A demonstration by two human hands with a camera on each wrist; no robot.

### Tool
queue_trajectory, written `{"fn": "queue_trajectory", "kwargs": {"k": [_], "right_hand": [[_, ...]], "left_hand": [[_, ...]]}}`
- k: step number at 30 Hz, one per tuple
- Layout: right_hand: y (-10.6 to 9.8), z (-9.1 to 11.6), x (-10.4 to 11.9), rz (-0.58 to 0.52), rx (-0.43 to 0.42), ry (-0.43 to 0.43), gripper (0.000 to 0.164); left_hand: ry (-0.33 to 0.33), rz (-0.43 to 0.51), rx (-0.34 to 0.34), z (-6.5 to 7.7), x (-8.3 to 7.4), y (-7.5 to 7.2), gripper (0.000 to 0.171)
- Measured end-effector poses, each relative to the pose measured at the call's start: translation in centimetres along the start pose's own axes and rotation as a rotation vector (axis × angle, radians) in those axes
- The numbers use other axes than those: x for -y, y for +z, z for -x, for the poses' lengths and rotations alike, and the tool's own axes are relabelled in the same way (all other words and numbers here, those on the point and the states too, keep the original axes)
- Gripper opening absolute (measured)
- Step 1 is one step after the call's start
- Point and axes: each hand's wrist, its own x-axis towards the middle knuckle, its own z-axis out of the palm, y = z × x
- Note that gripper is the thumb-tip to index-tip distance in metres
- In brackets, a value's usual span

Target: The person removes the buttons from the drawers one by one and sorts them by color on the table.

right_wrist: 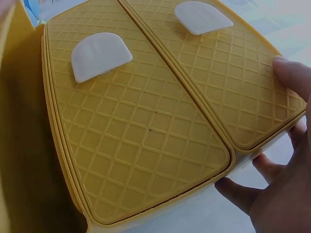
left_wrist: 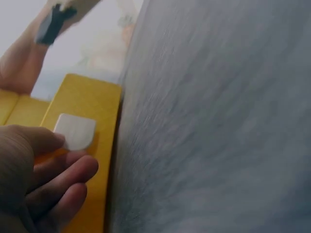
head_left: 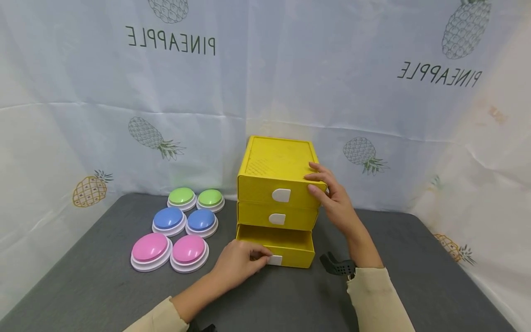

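A yellow three-drawer cabinet [head_left: 280, 157] stands on the dark table, its two upper drawers closed. The bottom drawer [head_left: 295, 258] is pulled out toward me, and the part of its inside that shows holds nothing. My left hand [head_left: 235, 265] pinches that drawer's white tab handle [left_wrist: 77, 131] between thumb and fingers. At the cabinet's upper right corner, my right hand [head_left: 338, 207] grips the edge, thumb on the top drawer's front [right_wrist: 252, 82] and fingers around the side and top. White tabs [right_wrist: 99, 56] also show on both upper drawers.
Left of the cabinet sit pairs of round push buttons on white bases: green [head_left: 181, 196], blue [head_left: 168, 218] and pink [head_left: 149, 247]. Behind the table [head_left: 103, 286] hangs a pale curtain [head_left: 282, 83] printed with pineapples. A black strap [head_left: 338, 266] hangs at my right wrist.
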Motion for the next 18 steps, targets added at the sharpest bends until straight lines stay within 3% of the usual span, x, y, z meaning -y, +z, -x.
{"fn": "queue_trajectory", "kwargs": {"k": [10, 18], "right_hand": [[-0.1, 0.0, -0.1, 0.010, -0.006, 0.004, 0.028], [0.0, 0.0, -0.1, 0.001, 0.000, -0.016, 0.028]], "left_hand": [[-0.064, 0.134, 0.036, -2.8, 1.6, 0.4, 0.008], [-0.098, 0.205, 0.029, -3.9, 2.5, 0.7, 0.008]]}}
